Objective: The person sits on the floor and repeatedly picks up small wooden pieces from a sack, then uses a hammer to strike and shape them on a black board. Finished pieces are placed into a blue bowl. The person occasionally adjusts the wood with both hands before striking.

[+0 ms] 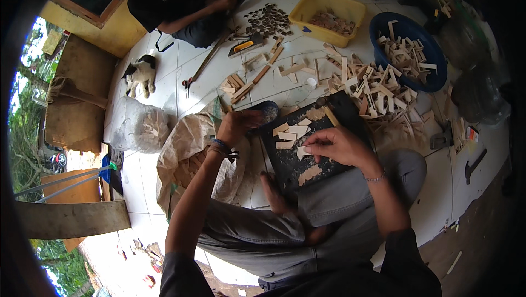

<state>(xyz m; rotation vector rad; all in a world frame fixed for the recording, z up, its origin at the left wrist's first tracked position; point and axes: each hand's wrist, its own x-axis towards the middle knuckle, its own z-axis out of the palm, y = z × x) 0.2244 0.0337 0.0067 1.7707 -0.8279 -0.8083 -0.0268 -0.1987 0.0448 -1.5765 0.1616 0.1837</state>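
My right hand (341,146) is closed in a pinch over a black board (285,172), with a small pale piece (302,153), seemingly wood, at its fingertips. Several flat light wooden pieces (285,136) lie on the board beside it, among brown crumbly patches (310,175). To the left, my left hand (239,123) is at the near side of a small dark bowl (269,110) with greyish contents. Its fingers are in shadow, so whether they grip the rim is unclear. A pale wooden stick (332,116) rests at the board's far edge.
A woven sack (183,138) of wood pieces stands by my left forearm. Beyond the board are a wood pile (378,91), a blue basin (438,80) and a yellow tub (296,15). A hammer (474,166) lies right. Another person (183,9) sits far left, near a cat (141,75).
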